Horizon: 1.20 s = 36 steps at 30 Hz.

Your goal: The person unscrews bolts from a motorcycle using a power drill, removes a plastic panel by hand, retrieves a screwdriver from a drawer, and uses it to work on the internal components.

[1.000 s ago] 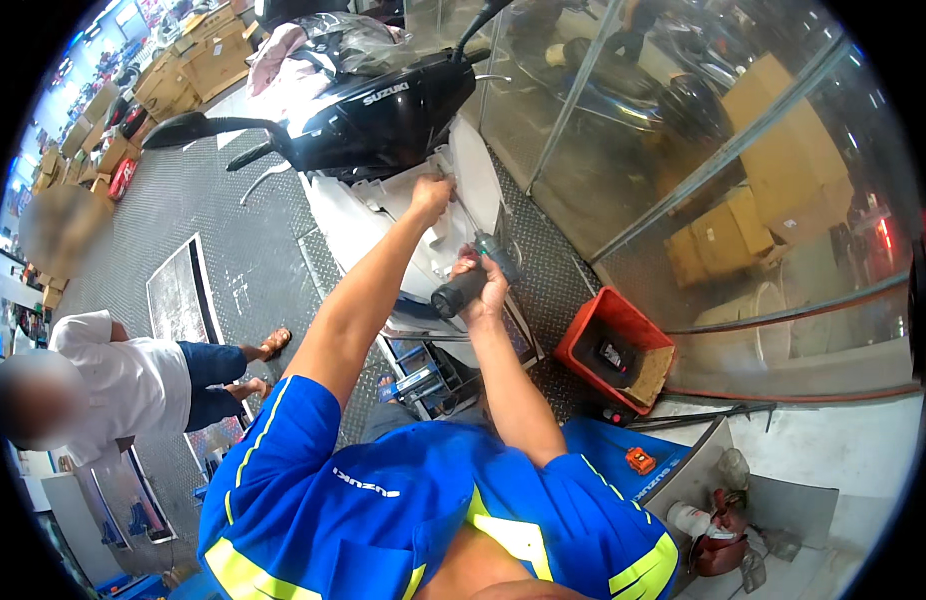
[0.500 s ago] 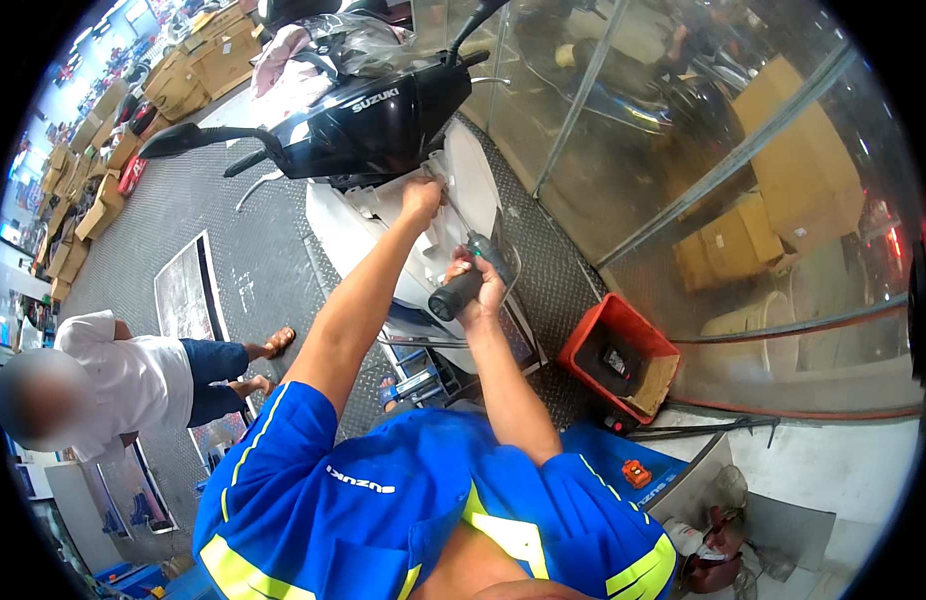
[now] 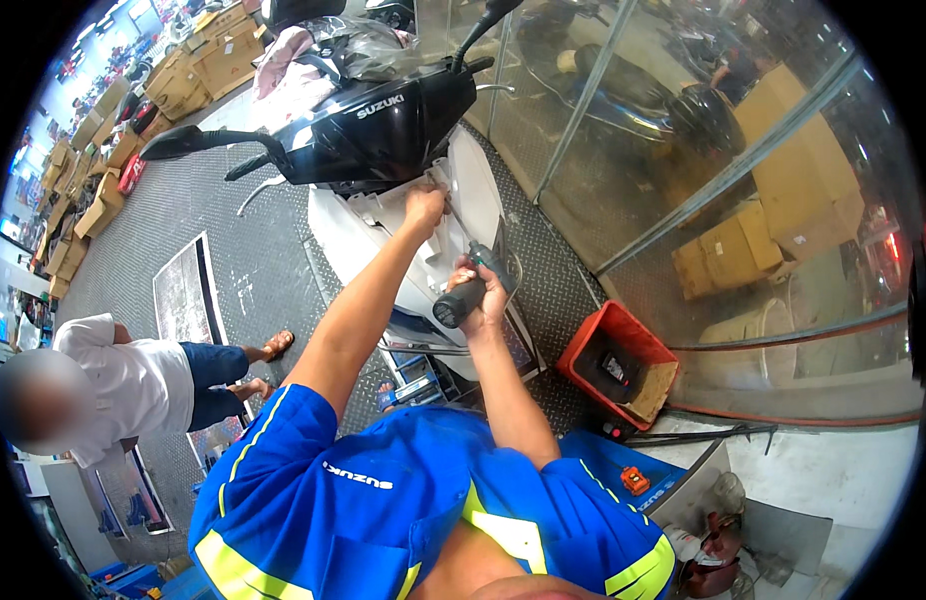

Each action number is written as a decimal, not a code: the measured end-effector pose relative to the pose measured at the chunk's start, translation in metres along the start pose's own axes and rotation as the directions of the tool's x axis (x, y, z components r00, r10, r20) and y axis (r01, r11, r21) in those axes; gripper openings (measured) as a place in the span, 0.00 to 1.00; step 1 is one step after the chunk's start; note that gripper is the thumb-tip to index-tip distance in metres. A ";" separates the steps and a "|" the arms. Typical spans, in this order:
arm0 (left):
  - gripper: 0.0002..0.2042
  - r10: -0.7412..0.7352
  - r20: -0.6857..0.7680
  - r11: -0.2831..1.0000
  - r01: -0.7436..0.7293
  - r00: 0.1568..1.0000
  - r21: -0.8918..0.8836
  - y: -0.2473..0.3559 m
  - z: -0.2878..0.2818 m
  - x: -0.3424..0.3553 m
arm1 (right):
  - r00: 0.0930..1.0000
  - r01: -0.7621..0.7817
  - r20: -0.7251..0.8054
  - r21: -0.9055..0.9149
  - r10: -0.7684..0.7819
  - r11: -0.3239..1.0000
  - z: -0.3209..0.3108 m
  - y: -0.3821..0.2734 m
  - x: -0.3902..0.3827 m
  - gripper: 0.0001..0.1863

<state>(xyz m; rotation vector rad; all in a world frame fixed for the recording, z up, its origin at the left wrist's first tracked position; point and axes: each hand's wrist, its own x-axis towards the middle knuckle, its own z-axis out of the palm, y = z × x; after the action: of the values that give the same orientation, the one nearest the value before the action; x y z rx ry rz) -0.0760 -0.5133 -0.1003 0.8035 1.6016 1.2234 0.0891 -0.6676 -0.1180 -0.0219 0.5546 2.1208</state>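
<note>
Item: scooter, centre to upper centre of the frame, black front cowl over white body panels, standing on a grey checker-plate floor. Black mirror stalk is sticking out to the upper left; a clear plastic sheet is lying over the top.

Item: left hand, arm in a blue sleeve with yellow trim reaching up from the lower centre. Fingers are pressing together against the white panel just under the black cowl, touching it; whether they are pinching anything small cannot be told.

Item: right hand, centre of the frame, just below and right of the left hand. It is wrapping closed around a dark cylindrical power tool, the round butt end facing the camera, the nose pointing up toward the white panel. Whether the tip is touching the panel cannot be told.

Item: orange-red crate, right of centre, sitting on the floor beside the scooter, a dark object lying inside.

Item: glass partition with metal frame, upper right, cardboard boxes showing behind it.

Item: another person in a white shirt and blue trousers, lower left, crouching on the floor well apart from the scooter.

Item: stacked cardboard boxes, upper left.

Item: small orange object resting on a blue surface, lower right.
</note>
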 end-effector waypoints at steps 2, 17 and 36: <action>0.19 0.030 -0.027 0.992 -0.027 0.999 0.126 -0.002 -0.003 0.003 | 0.997 -0.070 0.022 0.123 0.068 0.990 -0.004 -0.002 0.002 0.16; 0.31 -0.155 -0.144 0.982 0.168 0.977 0.087 0.006 -0.002 0.016 | 0.986 -0.153 0.100 0.238 0.132 0.959 -0.020 0.006 0.000 0.18; 0.25 -0.417 -0.182 0.909 0.403 0.891 -0.107 0.018 0.014 0.028 | 0.985 -0.157 0.110 0.231 0.135 0.960 -0.016 0.004 -0.004 0.18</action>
<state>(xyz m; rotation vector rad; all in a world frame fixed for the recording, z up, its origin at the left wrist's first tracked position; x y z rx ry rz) -0.0737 -0.4783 -0.0922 0.2771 1.7713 1.0637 0.0851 -0.6795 -0.1299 0.2607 0.7721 2.1707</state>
